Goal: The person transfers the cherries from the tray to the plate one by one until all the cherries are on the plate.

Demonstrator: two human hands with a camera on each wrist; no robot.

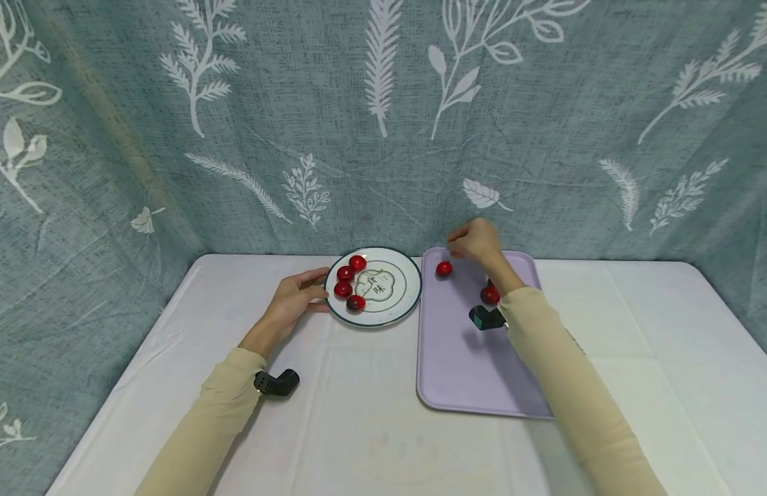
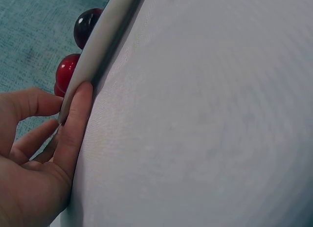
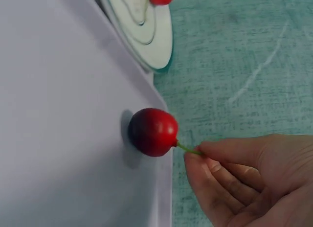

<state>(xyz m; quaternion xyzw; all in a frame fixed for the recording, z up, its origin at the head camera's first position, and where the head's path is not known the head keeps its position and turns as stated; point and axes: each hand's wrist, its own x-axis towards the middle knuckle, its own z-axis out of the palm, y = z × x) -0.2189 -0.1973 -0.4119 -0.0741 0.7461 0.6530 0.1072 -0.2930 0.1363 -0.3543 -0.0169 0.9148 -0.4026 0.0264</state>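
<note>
Between thumb and fingertips, my right hand [image 1: 477, 241] pinches the green stem [image 3: 188, 149] of a red cherry [image 3: 152, 131]. That cherry is at the far left corner of the lilac tray [image 1: 457, 372]; whether it touches the tray I cannot tell. My left hand [image 1: 290, 300] grips the left rim of a white plate [image 1: 403, 289], thumb on one side and fingers on the other, as the left wrist view shows. Several red cherries [image 1: 344, 273] lie along the plate's left side, one with a dark patch. Another cherry [image 1: 490, 295] is on the tray below my right wrist, partly hidden.
A white cloth [image 1: 346, 413] covers the table. Plate and tray stand side by side near its back edge, almost touching. Behind them hangs a teal curtain [image 1: 333, 103] with white leaf prints. My right forearm [image 1: 563, 372] crosses the tray's right side.
</note>
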